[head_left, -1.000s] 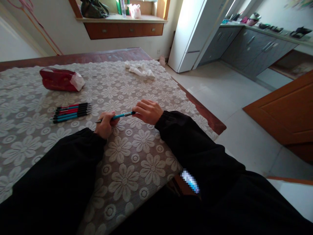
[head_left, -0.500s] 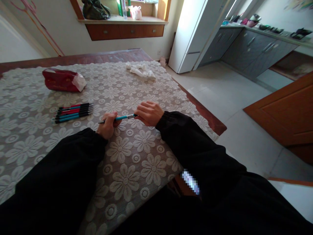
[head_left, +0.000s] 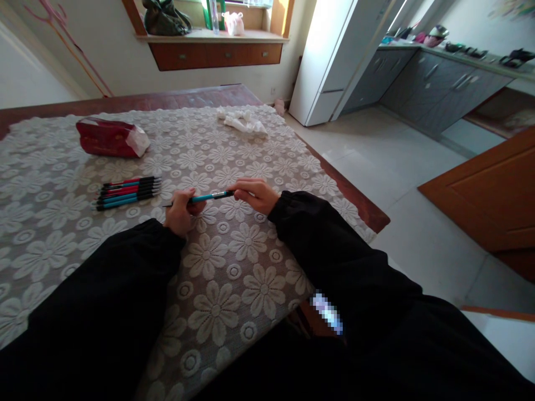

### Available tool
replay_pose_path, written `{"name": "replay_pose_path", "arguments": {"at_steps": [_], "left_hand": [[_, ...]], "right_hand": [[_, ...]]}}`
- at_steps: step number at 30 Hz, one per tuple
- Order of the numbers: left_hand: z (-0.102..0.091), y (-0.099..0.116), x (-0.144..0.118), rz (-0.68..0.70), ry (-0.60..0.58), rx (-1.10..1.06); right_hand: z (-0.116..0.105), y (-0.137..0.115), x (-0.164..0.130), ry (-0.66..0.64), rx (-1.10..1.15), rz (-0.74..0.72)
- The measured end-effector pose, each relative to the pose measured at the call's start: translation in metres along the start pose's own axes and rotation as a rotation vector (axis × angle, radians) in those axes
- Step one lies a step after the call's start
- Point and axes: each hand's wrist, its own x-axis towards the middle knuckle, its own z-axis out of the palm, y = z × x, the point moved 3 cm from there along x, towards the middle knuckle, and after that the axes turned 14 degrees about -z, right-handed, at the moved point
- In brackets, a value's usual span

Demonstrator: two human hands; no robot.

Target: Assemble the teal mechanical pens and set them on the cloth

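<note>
Nearest, below the grip: black sleeves (head_left: pixel 104 289) over a lace tablecloth (head_left: pixel 217 312) with a flower pattern.

At the grip itself: a teal pen (head_left: pixel 207 197), held level just above the cloth between both hands. Left hand (head_left: pixel 180 209) curled shut round the dark tip end, fingers wrapped over the barrel, knuckles resting on or very near the cloth. Right hand (head_left: pixel 254 195) pinching the other end, thumb and fingertips closed on the dark part by the cap or clicker. Middle stretch of the barrel bare between the two fists.

Judged as mid-handling of one pen: gripped at both ends, as for twisting, pulling apart or pressing together. Cannot tell which from this view. Any such move calls for a firm hold by the left hand, the turning or pulling force from the right, and the barrel kept in line so nothing small drops onto the lace.

Left of the grip and a little beyond: a row of pens (head_left: pixel 127 192), red and teal with black ends, side by side and touching. Farther off on that side: a red tissue pack (head_left: pixel 111 136). Beyond the grip: crumpled white tissue (head_left: pixel 242 121). Past the table's wooden edge (head_left: pixel 355 195), to the right: pale floor tiles, a white fridge (head_left: pixel 330 55), grey kitchen cabinets (head_left: pixel 438 89).
</note>
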Motion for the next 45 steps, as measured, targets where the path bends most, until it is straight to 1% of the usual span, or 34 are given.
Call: {"name": "replay_pose_path", "arguments": {"at_steps": [2, 5, 7, 10, 13, 16, 18, 23, 28, 30, 36, 38, 40, 43, 45], "left_hand": [[0.000, 0.000, 0.001, -0.007, -0.004, -0.023], [0.000, 0.000, -0.001, -0.021, -0.022, -0.030], [-0.001, 0.001, -0.003, -0.032, -0.042, -0.027], [-0.001, 0.004, -0.007, -0.044, -0.106, 0.005], [0.002, 0.006, -0.009, -0.049, -0.178, 0.057], [0.005, 0.007, -0.009, -0.052, -0.252, 0.091], [0.007, 0.008, -0.009, -0.056, -0.279, 0.093], [0.008, 0.014, -0.009, -0.092, -0.232, 0.022], [0.009, 0.012, -0.007, -0.127, -0.230, 0.095], [0.009, 0.009, -0.006, -0.122, -0.213, 0.091], [0.004, 0.002, -0.004, -0.067, -0.107, 0.096], [0.002, 0.003, -0.006, -0.023, -0.087, 0.151], [0.002, 0.007, -0.009, 0.058, -0.051, 0.258], [0.004, 0.019, -0.014, 0.270, 0.029, 0.486], [0.006, 0.024, -0.016, 0.418, 0.117, 0.656]], "right_hand": [[0.002, 0.005, -0.002, 0.014, 0.229, 0.095], [0.004, 0.009, -0.004, -0.031, 0.484, 0.197], [0.004, 0.009, -0.004, -0.068, 0.584, 0.233], [0.007, 0.009, -0.004, -0.103, 0.678, 0.268], [0.012, 0.010, -0.004, -0.089, 0.725, 0.289], [0.014, 0.011, -0.004, -0.042, 0.724, 0.294], [0.014, 0.009, -0.003, -0.039, 0.729, 0.288], [0.011, 0.003, -0.002, -0.100, 0.748, 0.279], [0.013, 0.007, -0.003, -0.073, 0.722, 0.291], [0.014, 0.009, -0.004, -0.062, 0.710, 0.291], [0.013, 0.009, -0.004, -0.064, 0.650, 0.294], [0.012, 0.008, -0.003, -0.062, 0.613, 0.293], [0.012, 0.007, -0.003, -0.044, 0.539, 0.295], [0.008, 0.008, -0.004, 0.024, 0.350, 0.299], [0.002, 0.010, -0.004, 0.087, 0.207, 0.303]]}}
